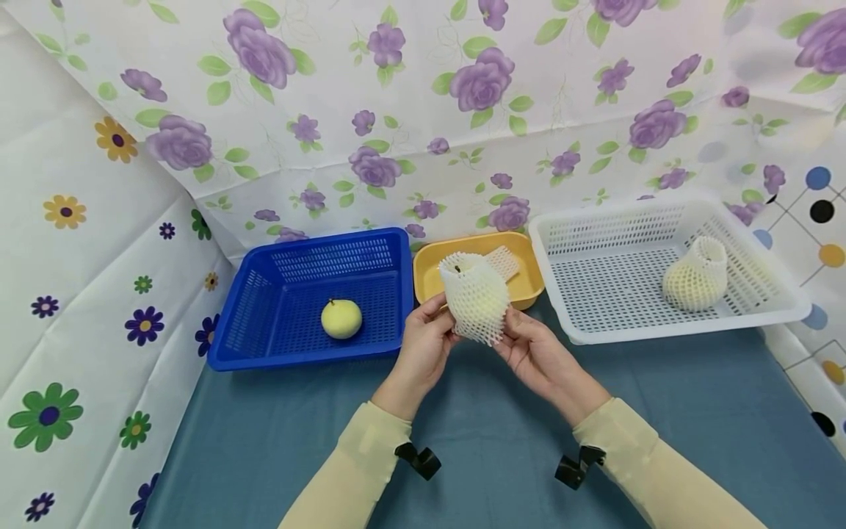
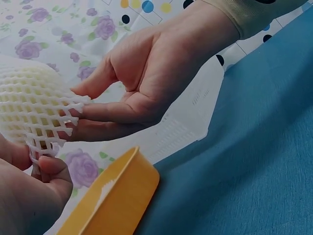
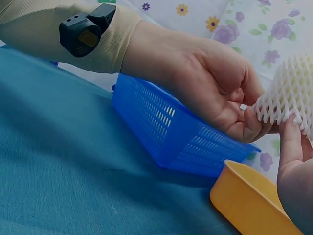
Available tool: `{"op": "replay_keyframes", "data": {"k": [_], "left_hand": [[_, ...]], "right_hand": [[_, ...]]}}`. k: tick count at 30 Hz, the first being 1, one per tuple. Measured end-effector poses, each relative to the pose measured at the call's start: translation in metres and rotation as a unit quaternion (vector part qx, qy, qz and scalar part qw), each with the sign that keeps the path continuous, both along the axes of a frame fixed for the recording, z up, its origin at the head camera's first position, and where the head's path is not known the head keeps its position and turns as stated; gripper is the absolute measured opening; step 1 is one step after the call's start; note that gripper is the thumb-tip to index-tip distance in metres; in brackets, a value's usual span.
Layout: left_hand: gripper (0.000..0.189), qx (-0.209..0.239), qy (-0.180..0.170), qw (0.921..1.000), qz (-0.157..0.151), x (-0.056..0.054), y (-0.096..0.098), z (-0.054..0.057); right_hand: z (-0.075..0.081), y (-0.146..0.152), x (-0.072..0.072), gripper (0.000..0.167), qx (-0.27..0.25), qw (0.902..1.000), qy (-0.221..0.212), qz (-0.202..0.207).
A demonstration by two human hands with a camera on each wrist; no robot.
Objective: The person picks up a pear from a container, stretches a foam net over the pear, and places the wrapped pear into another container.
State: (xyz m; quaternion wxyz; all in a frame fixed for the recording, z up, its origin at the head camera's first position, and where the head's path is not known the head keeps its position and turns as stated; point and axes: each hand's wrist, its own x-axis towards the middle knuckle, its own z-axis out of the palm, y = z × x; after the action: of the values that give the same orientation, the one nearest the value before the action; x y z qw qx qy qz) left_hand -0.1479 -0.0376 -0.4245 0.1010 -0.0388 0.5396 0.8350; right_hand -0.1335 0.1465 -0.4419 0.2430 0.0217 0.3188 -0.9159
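**Net sleeve on pear: work the hem evenly**

Pear (image 1: 487, 290) sits inside foam net sleeve (image 1: 477, 323), held up in front of yellow tray (image 1: 423, 273). Left hand (image 1: 421, 344) and right hand (image 1: 543, 360) each pinch the hem, thumb nearly closed to fingers. Pull both sides equally, gently; strands look tearable. Tray, with spare net (image 1: 504, 262), crowds the far side. Bare pear (image 1: 341, 319) in blue basket (image 1: 284, 360); netted pear (image 1: 695, 275) in white basket (image 1: 575, 334).

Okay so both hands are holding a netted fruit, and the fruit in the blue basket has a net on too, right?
Not quite: the head view shows a bare fruit in the blue basket, with no net on. The left hand and right hand do hold a netted fruit.
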Motion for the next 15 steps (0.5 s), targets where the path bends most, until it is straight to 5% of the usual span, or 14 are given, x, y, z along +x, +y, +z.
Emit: {"op": "replay_keyframes", "data": {"k": [5, 11, 15], "left_hand": [[0.03, -0.043, 0.009, 0.999, 0.002, 0.0001, -0.0001, 0.0006], [0.026, -0.146, 0.074, 0.986, 0.031, -0.0017, -0.0026, 0.0014], [0.03, -0.098, 0.102, 0.9898, 0.018, -0.0037, -0.0049, -0.0006]], "right_hand": [[-0.0008, -0.0011, 0.0, 0.042, 0.005, 1.0, -0.003, -0.001], [-0.0007, -0.0013, -0.0015, 0.047, 0.019, 0.9998, -0.001, 0.004], [-0.002, -0.0014, -0.0031, 0.048, 0.029, 0.9995, 0.012, 0.006]]}}
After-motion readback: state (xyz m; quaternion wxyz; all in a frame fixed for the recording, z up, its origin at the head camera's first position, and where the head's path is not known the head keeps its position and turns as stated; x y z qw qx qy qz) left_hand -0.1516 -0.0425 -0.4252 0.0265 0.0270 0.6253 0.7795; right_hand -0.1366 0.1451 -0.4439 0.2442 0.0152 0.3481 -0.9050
